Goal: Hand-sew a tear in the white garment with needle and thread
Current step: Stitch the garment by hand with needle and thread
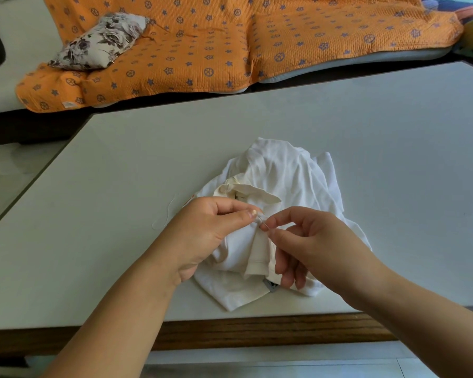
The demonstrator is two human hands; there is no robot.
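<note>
- An orange cover [202, 50] lay over the sofa beyond the far edge of the tabletop [339, 118], with a floral pillow [99, 42] on its left part.
- The garment [281, 170] sat crumpled in a heap on the tabletop, close to the near edge and about midway along it.
- The left hand [205, 233] pinched a raised fold of the garment between thumb and forefinger, holding it up off the heap.
- The right hand [320, 241] pinched the needle [265, 223] between thumb and forefinger; its other fingers curled loosely down over the cloth.
- The needle was tilted, its upper end at the pinched fold just beside the left thumb. Whether the tip was already in the cloth could not be told.
- A faint thread [170, 208] seemed to trail in a curve on the tabletop left of the left hand. The tear itself could not be made out.
- The step in hand looked like a stitch at the held fold.
- The next move likely called for a steady left pinch while the right hand pushed the needle through, re-gripped it on the far side and drew the thread snug without puckering the cloth.
</note>
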